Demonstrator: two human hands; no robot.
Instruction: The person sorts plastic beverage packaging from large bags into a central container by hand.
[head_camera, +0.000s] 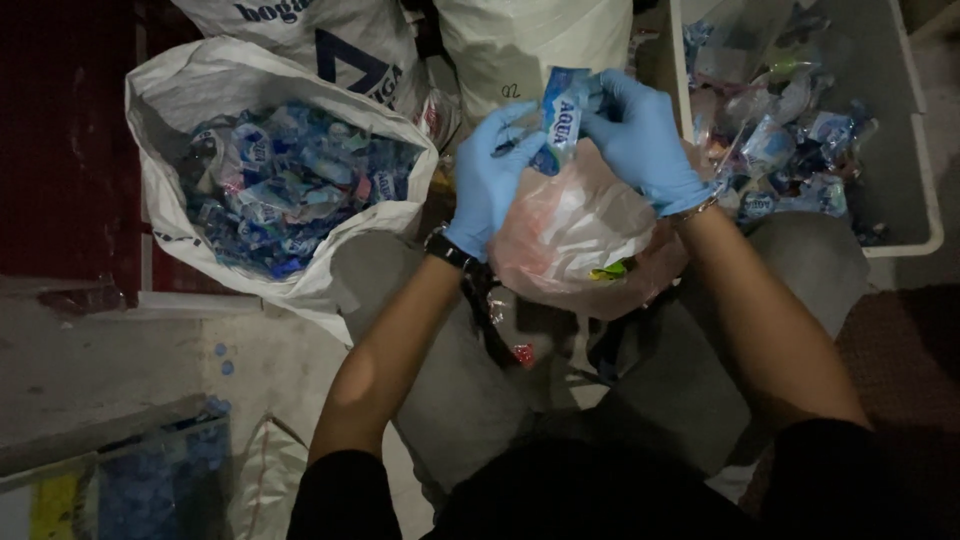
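Dim concrete floor (90, 370) under us, we're seated, knees apart. Pinkish plastic bag (575, 235) sits between our knees, just below the hands. Left hand (490, 180) and right hand (640, 135), both blue-gloved, pinch a blue bottle label (562, 110) from either side; its long axis runs upright, equally near both. Left of it, white sack (165, 90) of blue labels; far right, white bin (925, 200) of crushed bottles.

Head-worn view, steeply downward, close over lap
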